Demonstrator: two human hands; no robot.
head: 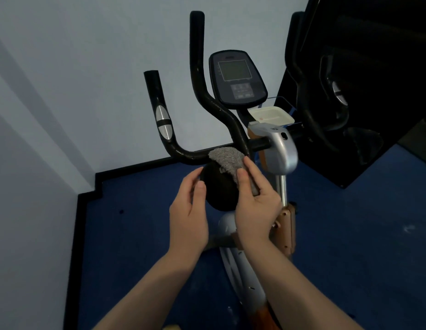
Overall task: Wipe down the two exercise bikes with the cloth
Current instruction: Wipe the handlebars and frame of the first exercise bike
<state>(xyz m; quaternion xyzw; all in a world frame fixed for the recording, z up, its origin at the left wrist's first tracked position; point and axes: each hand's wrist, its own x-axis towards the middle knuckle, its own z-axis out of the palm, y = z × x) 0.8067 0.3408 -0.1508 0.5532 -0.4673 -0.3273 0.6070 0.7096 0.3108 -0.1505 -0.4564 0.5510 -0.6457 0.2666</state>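
An exercise bike stands in front of me, with black handlebars (208, 98), a grey console (237, 79) and a silver stem (280, 148). A grey fluffy cloth (227, 160) lies draped over a round black part (219, 186) just below the handlebar's middle. My right hand (255, 208) pinches the cloth's right edge between thumb and fingers. My left hand (188, 210) curls around the left side of the round black part, and its fingertips are hidden from view. A second bike's dark handlebar (309, 96) shows at the right.
A white tray (270, 115) sits behind the console. A large black panel (374, 91) stands at the right. Pale walls close the corner at the left and back. Blue floor (135, 234) with a black skirting surrounds the bike.
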